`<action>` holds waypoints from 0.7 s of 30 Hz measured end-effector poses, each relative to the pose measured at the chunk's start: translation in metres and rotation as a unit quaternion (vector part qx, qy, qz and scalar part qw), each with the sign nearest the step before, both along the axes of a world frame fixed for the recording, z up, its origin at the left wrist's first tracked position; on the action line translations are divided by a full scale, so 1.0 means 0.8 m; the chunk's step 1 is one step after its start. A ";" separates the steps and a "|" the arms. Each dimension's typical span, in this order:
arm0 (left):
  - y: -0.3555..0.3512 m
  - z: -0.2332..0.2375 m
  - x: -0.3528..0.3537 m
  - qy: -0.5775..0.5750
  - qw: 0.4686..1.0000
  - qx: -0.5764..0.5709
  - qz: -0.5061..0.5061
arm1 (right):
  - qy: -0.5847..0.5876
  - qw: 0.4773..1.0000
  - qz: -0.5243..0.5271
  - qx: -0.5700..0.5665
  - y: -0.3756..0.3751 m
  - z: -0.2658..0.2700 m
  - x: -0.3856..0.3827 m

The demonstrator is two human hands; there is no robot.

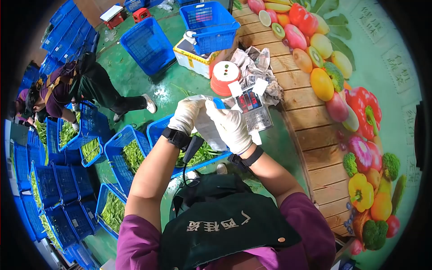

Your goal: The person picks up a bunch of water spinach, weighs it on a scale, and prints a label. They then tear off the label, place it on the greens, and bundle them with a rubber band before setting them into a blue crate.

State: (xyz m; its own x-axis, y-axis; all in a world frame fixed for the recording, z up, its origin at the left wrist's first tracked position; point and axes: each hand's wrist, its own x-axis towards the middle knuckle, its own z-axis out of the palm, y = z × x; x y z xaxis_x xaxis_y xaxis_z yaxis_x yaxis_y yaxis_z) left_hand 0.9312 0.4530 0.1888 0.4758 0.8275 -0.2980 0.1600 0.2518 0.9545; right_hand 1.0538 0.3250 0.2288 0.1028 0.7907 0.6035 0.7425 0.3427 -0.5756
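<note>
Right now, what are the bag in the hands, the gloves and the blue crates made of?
Bag: thin plastic film, translucent and slightly glossy; it crumples between the left hand and the right hand.
Gloves: white, matte, snug; probably thin rubber or knit fabric, cannot tell which.
Blue crate: rigid moulded plastic, judging by the even colour and lattice walls.
</note>
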 end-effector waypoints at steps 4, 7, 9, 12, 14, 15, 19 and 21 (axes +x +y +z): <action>-0.022 0.014 -0.005 -0.011 0.999 -0.031 0.023 | -0.059 0.997 -0.023 -0.052 -0.005 0.002 -0.002; -0.034 0.012 -0.018 -0.037 0.995 -0.094 0.026 | 0.211 0.972 0.060 -0.085 -0.008 0.011 -0.008; -0.049 0.029 -0.022 -0.110 0.966 -0.216 0.087 | 0.176 0.983 0.044 -0.031 -0.013 0.036 -0.017; -0.054 0.013 -0.041 -0.200 0.920 -0.313 0.126 | -0.105 0.987 0.116 0.030 -0.027 0.046 -0.003; -0.059 0.025 -0.062 -0.176 0.900 -0.345 0.198 | -0.008 0.987 0.139 0.075 -0.042 0.016 -0.004; -0.050 -0.008 -0.089 -0.232 0.900 -0.319 0.184 | 0.028 0.984 0.178 -0.003 -0.052 0.021 0.008; -0.044 -0.043 -0.201 -0.268 0.918 -0.189 0.225 | 0.589 0.806 -0.060 -0.013 -0.087 0.005 0.086; -0.049 -0.044 -0.252 -0.279 0.910 -0.182 0.247 | 0.332 0.922 -0.199 -0.032 -0.091 -0.093 0.186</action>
State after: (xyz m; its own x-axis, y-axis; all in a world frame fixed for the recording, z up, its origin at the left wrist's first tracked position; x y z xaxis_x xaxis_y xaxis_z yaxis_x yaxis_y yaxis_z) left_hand 0.7293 0.4135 0.1537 0.2342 0.8763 -0.4210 -0.5420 0.4772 0.6918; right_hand 1.2025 0.2519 0.1544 0.7220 0.6425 0.2566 0.2796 0.0683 -0.9577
